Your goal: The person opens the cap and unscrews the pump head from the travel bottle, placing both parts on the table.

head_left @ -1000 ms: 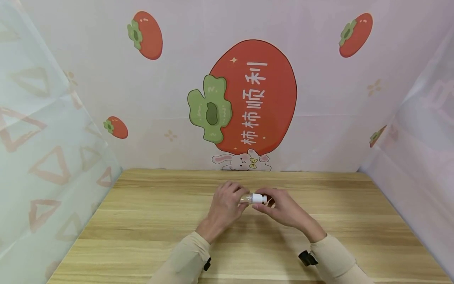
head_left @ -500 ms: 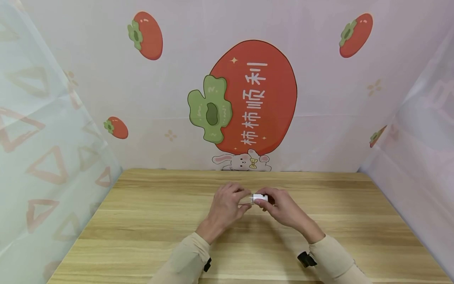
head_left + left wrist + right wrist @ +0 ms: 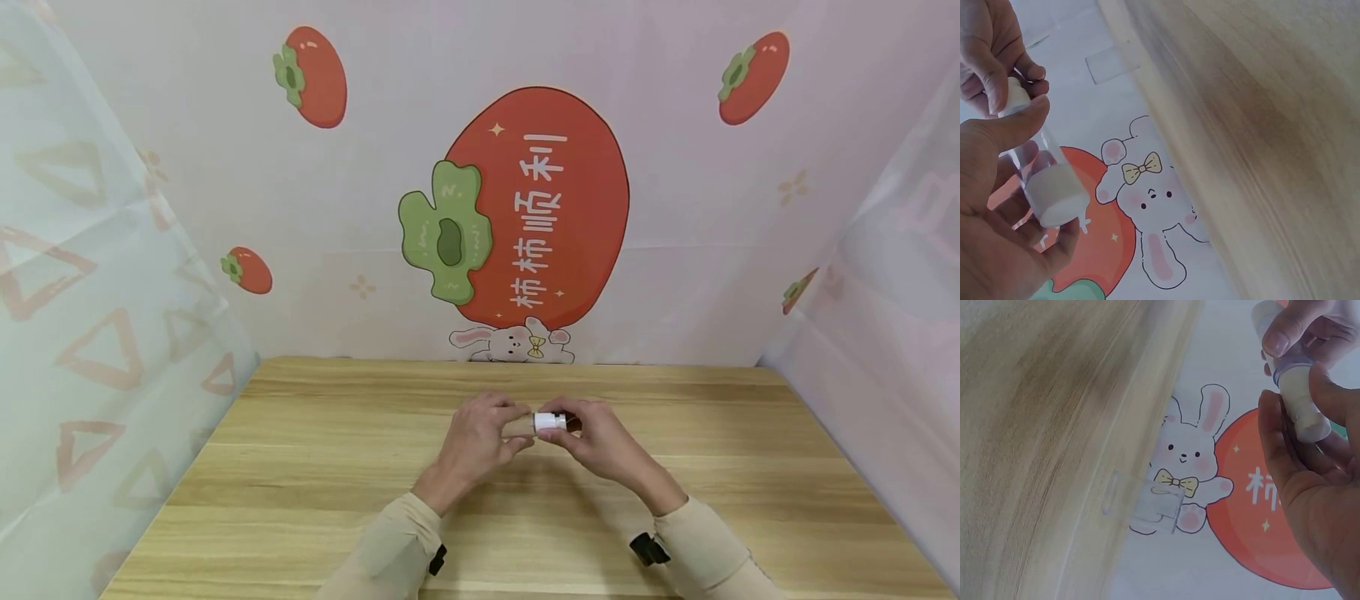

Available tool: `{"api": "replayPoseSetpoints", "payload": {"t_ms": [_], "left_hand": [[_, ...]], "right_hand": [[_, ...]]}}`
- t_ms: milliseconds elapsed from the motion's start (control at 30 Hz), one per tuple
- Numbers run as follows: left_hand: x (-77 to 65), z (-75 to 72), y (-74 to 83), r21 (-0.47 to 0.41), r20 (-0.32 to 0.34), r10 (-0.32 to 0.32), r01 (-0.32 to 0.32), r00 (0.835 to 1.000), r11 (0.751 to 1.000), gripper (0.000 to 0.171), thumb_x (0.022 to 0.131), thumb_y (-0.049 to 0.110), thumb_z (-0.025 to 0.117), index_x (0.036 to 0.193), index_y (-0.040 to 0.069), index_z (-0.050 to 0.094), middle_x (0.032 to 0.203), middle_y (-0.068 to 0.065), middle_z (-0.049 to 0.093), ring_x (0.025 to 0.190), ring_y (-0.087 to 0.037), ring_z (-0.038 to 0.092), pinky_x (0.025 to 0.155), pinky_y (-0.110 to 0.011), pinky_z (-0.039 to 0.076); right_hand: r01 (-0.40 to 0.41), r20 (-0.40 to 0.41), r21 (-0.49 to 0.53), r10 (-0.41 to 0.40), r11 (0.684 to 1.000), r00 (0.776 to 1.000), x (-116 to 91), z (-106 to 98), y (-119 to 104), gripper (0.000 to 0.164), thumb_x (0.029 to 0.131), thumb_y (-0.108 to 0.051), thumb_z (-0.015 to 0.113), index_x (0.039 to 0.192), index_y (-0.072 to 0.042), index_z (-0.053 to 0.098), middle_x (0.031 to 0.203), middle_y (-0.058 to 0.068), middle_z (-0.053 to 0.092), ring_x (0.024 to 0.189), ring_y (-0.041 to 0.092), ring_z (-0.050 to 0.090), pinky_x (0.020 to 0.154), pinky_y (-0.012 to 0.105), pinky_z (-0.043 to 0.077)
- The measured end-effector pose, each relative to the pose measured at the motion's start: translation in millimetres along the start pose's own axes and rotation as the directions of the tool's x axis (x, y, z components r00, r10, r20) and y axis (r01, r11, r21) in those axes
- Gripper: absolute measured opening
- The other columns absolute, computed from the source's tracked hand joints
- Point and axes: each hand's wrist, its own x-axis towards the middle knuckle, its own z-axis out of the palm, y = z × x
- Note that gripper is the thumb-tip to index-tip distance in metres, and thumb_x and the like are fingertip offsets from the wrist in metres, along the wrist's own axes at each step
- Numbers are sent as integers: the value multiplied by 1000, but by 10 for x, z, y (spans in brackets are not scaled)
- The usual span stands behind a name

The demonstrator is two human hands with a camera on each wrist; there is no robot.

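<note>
A small clear bottle (image 3: 1057, 194) with a white cap (image 3: 550, 421) lies sideways between both hands, over the far part of the table. My left hand (image 3: 478, 435) grips the body, thumb on one side and fingers round the other, its base towards the palm. My right hand (image 3: 597, 435) pinches the cap end between thumb and fingers. In the right wrist view the white cap end (image 3: 1300, 403) shows between the right thumb and fingers, partly hidden. Whitish material or a pale base shows at the bottle's bottom in the left wrist view.
The wood-grain table (image 3: 337, 475) ends at a back wall (image 3: 675, 292) printed with red persimmons and a rabbit. Pale patterned sheets (image 3: 97, 333) flank it left and right. A black clip (image 3: 649, 549) sits at the right sleeve.
My right thumb and fingers shift around the white cap, the thumb going up over it and then back to its lower edge. My left hand stays nearly still on the bottle.
</note>
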Motion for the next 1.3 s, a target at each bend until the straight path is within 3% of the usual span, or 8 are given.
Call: {"api": "replayPoseSetpoints", "payload": {"t_ms": [267, 500, 633, 900, 1133, 1300], "left_hand": [[10, -37, 9, -90, 114, -92, 102, 989, 991, 35, 82, 28, 87, 111, 11, 79, 98, 0, 72, 92, -17, 64, 79, -37, 53], [12, -37, -10, -144, 147, -116, 137, 982, 980, 31, 80, 28, 88, 107, 13, 80, 93, 0, 72, 85, -14, 63, 71, -30, 50], [11, -47, -15, -182, 178, -141, 174, 974, 968, 29, 80, 28, 89, 105, 16, 80, 89, 6, 70, 84, -14, 63, 71, -28, 48], [14, -53, -32, -272, 278, -180, 257, 943, 927, 32, 82, 28, 87, 109, 12, 79, 91, 2, 70, 84, -16, 63, 71, -26, 49], [6, -61, -34, -287, 316, -205, 299, 926, 910, 34, 83, 30, 86, 112, 14, 79, 96, 3, 71, 86, -11, 61, 73, -27, 50], [3, -76, -31, -288, 323, -208, 305, 923, 908, 33, 83, 29, 86, 112, 15, 78, 101, -1, 72, 90, -16, 64, 76, -29, 51]], "right_hand": [[27, -10, 33, -27, 999, 1000, -19, 10, -14, 29, 87, -4, 79, 113, -11, 68, 104, -1, 68, 87, 14, 64, 76, 26, 58], [62, -8, 67, -61, 996, 998, -23, 17, 0, 32, 85, 1, 80, 113, -11, 68, 108, 0, 67, 91, 17, 65, 78, 29, 58], [65, -9, 94, -64, 993, 998, -20, 25, 9, 26, 88, -2, 78, 110, -11, 70, 107, 0, 68, 92, 18, 64, 79, 31, 58], [56, -12, 125, -55, 991, 998, -3, 19, -6, 11, 96, -9, 69, 105, -14, 74, 105, -2, 70, 94, 17, 66, 80, 34, 58], [57, -10, 132, -56, 990, 998, -20, 9, -6, 16, 93, -3, 72, 107, -12, 73, 106, -1, 70, 96, 18, 66, 83, 36, 58], [24, 0, 126, -24, 992, 1000, -26, -7, -21, 23, 93, -6, 73, 116, -6, 69, 112, 4, 69, 98, 20, 66, 86, 37, 57]]}}
